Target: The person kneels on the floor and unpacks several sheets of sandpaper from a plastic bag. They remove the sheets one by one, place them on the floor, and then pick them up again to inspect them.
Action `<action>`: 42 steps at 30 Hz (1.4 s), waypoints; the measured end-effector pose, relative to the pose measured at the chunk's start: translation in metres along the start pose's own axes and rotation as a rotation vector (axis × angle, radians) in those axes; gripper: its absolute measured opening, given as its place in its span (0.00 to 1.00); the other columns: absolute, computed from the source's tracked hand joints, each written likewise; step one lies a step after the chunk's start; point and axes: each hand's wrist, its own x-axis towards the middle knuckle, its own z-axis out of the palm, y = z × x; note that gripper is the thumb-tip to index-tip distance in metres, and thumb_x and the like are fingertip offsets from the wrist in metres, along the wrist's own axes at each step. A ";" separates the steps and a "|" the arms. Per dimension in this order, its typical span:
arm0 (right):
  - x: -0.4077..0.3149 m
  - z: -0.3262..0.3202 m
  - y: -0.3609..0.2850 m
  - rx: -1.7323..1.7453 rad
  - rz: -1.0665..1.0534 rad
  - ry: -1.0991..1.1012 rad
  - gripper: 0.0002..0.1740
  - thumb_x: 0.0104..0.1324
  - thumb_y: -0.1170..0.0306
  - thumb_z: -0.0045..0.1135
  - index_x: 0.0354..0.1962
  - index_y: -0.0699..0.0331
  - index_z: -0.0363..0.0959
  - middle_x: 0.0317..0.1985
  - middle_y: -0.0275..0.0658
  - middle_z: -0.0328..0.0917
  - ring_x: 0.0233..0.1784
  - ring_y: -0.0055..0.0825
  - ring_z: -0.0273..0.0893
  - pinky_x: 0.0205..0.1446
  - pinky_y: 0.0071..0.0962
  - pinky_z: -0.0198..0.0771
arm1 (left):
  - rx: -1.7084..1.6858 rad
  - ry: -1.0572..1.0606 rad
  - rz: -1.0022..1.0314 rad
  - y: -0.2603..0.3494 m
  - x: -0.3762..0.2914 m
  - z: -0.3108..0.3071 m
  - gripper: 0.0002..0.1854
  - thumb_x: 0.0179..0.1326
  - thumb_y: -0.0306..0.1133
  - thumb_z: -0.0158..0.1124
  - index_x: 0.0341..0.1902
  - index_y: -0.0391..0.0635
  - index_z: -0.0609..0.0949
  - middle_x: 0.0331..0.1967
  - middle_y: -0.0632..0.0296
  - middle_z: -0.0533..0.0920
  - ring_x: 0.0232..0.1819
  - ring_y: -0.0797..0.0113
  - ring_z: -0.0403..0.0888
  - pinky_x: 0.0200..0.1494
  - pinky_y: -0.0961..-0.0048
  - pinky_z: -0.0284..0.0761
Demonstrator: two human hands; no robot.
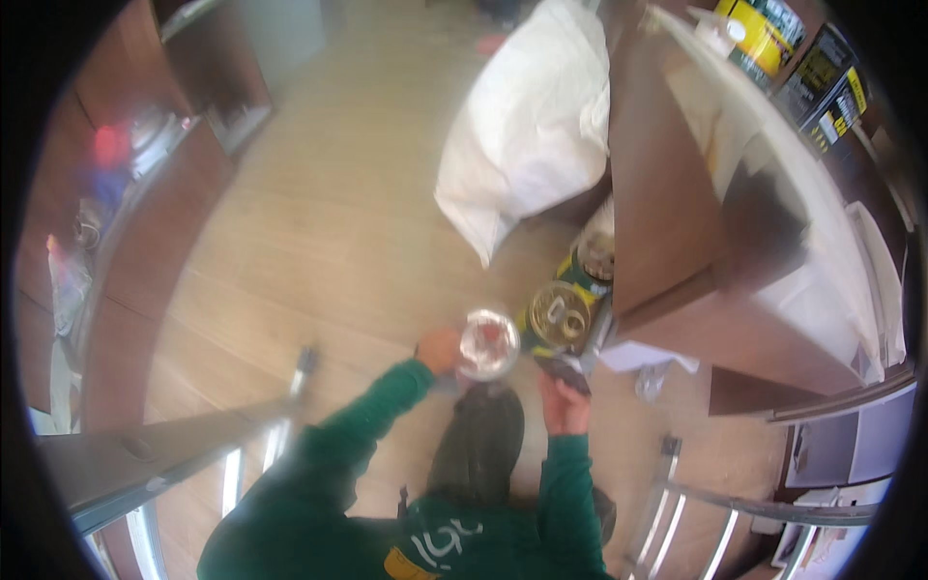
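My left hand (438, 351) grips the side of a round, shiny container (489, 345) with a reddish patch in its middle. Blur hides what is inside. Close by on the right, my right hand (564, 407) has its fingers around a dark flat object (564, 371) whose kind I cannot make out. Just beyond that object stands a green and yellow metal can (560, 316) with a round lid and a carrying handle. A second similar can (596, 259) is behind it, partly hidden by the brown wooden furniture.
A large white sack (533, 116) leans against the brown wooden furniture (667, 217) on the right. Metal ladder-like frames stand at left (167, 464) and right (732, 500). A crumpled clear plastic item (650, 383) lies on the wooden floor (326, 217). Shelves (156, 210) line the left.
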 end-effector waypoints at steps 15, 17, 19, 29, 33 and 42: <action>-0.085 -0.002 -0.024 0.243 -0.080 0.017 0.23 0.55 0.83 0.56 0.50 0.63 0.74 0.48 0.43 0.80 0.54 0.44 0.78 0.60 0.45 0.73 | -0.228 0.136 -0.047 0.010 -0.035 0.016 0.48 0.49 0.55 0.74 0.65 0.31 0.68 0.43 0.39 0.83 0.48 0.42 0.82 0.50 0.51 0.76; -0.108 -0.010 -0.034 0.279 -0.131 0.036 0.22 0.55 0.83 0.56 0.50 0.62 0.75 0.48 0.41 0.81 0.54 0.43 0.78 0.60 0.45 0.73 | -0.432 0.318 -0.100 0.001 -0.069 0.038 0.43 0.51 0.57 0.73 0.58 0.31 0.74 0.42 0.43 0.84 0.45 0.48 0.83 0.47 0.53 0.77; -0.128 -0.015 -0.041 0.257 -0.171 0.049 0.25 0.57 0.81 0.57 0.54 0.62 0.72 0.51 0.41 0.79 0.56 0.41 0.77 0.60 0.42 0.72 | -0.716 0.173 -0.451 -0.011 -0.104 0.062 0.39 0.53 0.60 0.71 0.51 0.32 0.78 0.41 0.47 0.85 0.42 0.55 0.84 0.44 0.55 0.78; -0.178 0.001 -0.050 0.147 -0.252 0.003 0.23 0.61 0.82 0.58 0.54 0.62 0.72 0.49 0.39 0.80 0.52 0.36 0.79 0.53 0.41 0.76 | -1.515 -0.198 -0.711 0.013 -0.260 0.091 0.32 0.61 0.60 0.63 0.47 0.38 0.81 0.41 0.55 0.84 0.38 0.61 0.83 0.43 0.63 0.80; -0.188 -0.001 -0.048 0.190 -0.253 -0.022 0.23 0.60 0.82 0.58 0.54 0.61 0.72 0.49 0.39 0.80 0.52 0.35 0.79 0.51 0.40 0.78 | -1.405 -0.217 -0.609 0.022 -0.279 0.079 0.38 0.56 0.60 0.68 0.50 0.31 0.80 0.46 0.50 0.83 0.42 0.59 0.83 0.47 0.62 0.80; -0.201 -0.009 -0.037 0.205 -0.210 -0.059 0.24 0.59 0.83 0.56 0.54 0.61 0.72 0.49 0.41 0.80 0.52 0.37 0.79 0.50 0.43 0.79 | -0.730 -0.135 -0.759 0.045 -0.299 0.054 0.41 0.47 0.55 0.78 0.50 0.25 0.80 0.34 0.51 0.85 0.36 0.64 0.83 0.40 0.66 0.78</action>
